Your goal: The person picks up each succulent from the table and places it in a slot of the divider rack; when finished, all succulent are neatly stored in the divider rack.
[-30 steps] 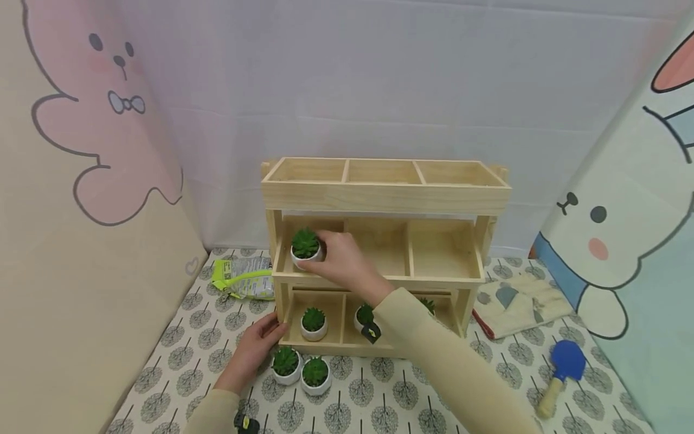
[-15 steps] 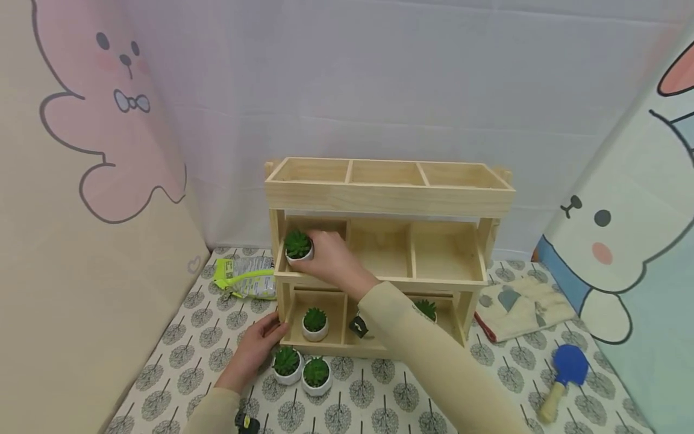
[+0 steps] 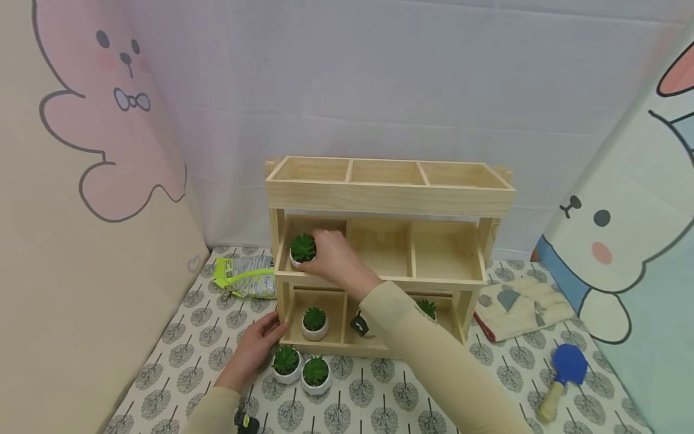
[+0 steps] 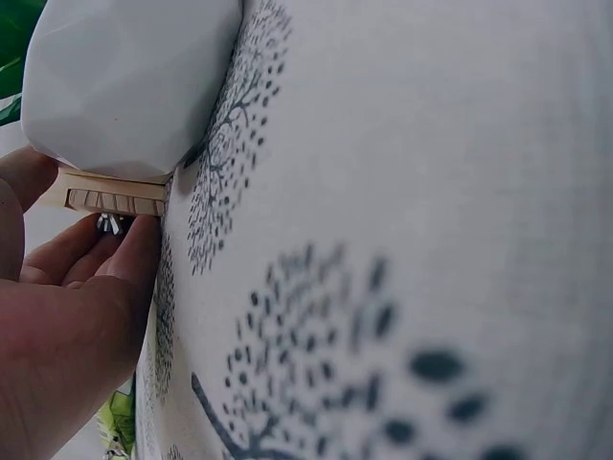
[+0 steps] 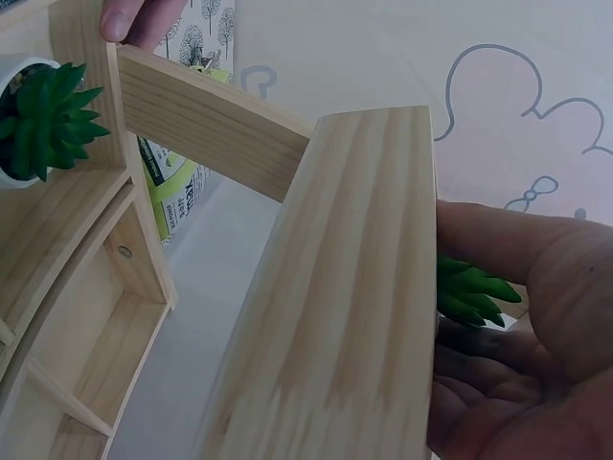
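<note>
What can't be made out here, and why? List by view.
Head: pot of the lower right plant, mostly behind the right sleeve.
Head: fine print on the bag, too small.
Right wrist: pot of the held plant, mostly behind the wooden rack.
Left wrist: green leaves, cut off at the left edge.

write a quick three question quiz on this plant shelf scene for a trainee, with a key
1. Multiple choice: the right hand holds a potted plant at which compartment of the middle tray?
A. left
B. centre
C. right

2. True or false: the left hand grips the top tray.

3. Fill in the blank: in front of the wooden shelf, ___ small pots stand on the tablecloth.

Key
1. A
2. False; it grips the shelf near the left end of the bottom tray.
3. two
</note>
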The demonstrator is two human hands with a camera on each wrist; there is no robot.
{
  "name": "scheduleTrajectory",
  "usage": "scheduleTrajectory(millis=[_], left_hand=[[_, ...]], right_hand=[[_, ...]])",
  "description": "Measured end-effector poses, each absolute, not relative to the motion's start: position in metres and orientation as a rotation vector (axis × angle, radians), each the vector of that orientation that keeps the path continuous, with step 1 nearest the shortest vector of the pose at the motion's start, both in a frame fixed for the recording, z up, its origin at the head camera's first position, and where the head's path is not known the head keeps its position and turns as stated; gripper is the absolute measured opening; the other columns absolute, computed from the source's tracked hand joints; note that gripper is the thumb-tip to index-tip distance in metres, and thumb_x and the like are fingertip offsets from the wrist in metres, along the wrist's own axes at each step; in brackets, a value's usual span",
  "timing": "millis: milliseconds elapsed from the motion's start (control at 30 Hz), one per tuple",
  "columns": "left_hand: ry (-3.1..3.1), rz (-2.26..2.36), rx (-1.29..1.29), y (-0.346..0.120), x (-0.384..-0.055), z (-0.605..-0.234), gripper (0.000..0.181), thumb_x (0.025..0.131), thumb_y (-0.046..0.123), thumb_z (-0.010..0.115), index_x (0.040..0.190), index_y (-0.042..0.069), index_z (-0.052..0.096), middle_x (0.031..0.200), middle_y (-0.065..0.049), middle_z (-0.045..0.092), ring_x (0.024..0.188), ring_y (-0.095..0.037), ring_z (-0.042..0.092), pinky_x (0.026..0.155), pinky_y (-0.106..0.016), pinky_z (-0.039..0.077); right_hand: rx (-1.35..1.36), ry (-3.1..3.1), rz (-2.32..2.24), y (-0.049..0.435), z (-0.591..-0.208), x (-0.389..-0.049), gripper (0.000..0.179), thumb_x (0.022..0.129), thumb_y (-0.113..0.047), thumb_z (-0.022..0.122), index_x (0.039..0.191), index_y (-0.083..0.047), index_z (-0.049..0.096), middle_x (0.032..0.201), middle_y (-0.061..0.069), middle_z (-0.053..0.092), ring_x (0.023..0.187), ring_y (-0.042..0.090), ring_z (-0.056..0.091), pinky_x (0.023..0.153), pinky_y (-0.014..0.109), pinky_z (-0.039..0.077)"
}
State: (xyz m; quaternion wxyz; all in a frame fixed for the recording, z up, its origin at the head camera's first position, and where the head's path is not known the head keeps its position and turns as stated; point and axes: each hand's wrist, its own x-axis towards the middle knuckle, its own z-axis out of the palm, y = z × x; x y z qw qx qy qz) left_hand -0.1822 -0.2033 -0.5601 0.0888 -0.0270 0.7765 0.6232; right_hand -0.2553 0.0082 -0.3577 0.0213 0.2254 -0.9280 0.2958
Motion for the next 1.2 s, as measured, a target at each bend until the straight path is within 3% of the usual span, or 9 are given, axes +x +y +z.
scheduleTrajectory(millis=[667, 900, 1200], left_hand=[[2.307, 1.852, -0.106, -0.204, -0.185, -0.564, 0.065, 0.105, 0.033, 0.067, 0.158, 0.003, 0.044, 0.156, -0.023, 0.047, 0.142, -0.038, 0.048, 0.113, -0.048, 0.046], [2.293, 1.86, -0.115, -0.204, -0.185, -0.563, 0.066, 0.105, 0.034, 0.067, 0.158, 0.004, 0.044, 0.157, -0.022, 0.046, 0.143, -0.038, 0.047, 0.114, -0.048, 0.046], [2.292, 1.845, -0.125, -0.204, -0.185, -0.563, 0.066, 0.105, 0.034, 0.067, 0.158, 0.004, 0.043, 0.159, -0.023, 0.044, 0.143, -0.039, 0.046, 0.113, -0.048, 0.046]], right_hand=[[0.761, -2.841, 0.876, 0.021, -0.358, -0.235, 0.058, 0.09, -0.028, 0.086, 0.137, -0.005, 0.063, 0.121, 0.009, 0.072, 0.1, 0.019, 0.067, 0.088, 0.037, 0.059], [0.764, -2.829, 0.888, 0.031, -0.36, -0.224, 0.072, 0.091, -0.028, 0.085, 0.149, 0.001, 0.054, 0.138, 0.018, 0.065, 0.123, 0.032, 0.065, 0.106, 0.042, 0.054], [0.767, -2.777, 1.016, 0.044, -0.365, -0.21, 0.076, 0.092, -0.033, 0.084, 0.153, -0.001, 0.051, 0.145, 0.016, 0.061, 0.127, 0.031, 0.063, 0.106, 0.043, 0.055]])
